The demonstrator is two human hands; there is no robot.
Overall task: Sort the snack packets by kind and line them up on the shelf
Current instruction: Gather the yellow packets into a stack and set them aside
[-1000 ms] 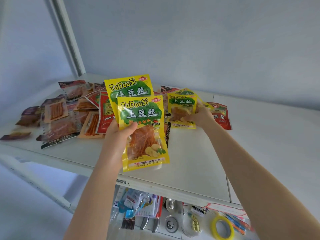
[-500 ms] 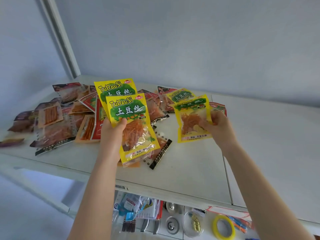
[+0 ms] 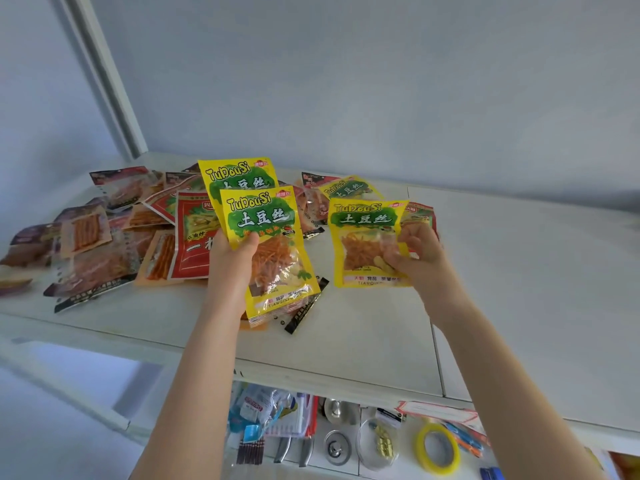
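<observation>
My left hand [image 3: 231, 268] grips a small stack of yellow TuDouSi packets [image 3: 266, 237] fanned above the white shelf [image 3: 363, 341], thumb across the front one. A single yellow TuDouSi packet [image 3: 363, 237] is held upright in my right hand [image 3: 419, 258], pinched at its right edge just above the shelf. Another yellow packet [image 3: 349, 188] lies flat behind it. To the left sprawls a mixed pile: a large red packet [image 3: 190, 244], orange stick packets [image 3: 86, 230] and dark brown ones [image 3: 93, 271].
A white upright post [image 3: 104, 81] rises at the shelf's back left against the pale wall. Below the shelf edge lie a yellow tape roll [image 3: 438, 448], metal lids [image 3: 335, 446], pens and small packets. The shelf's right half [image 3: 536, 289] is bare white surface.
My right hand has lifted its yellow packet off the pile and brought it nearer and more upright. My left hand keeps its stack, shifted slightly.
</observation>
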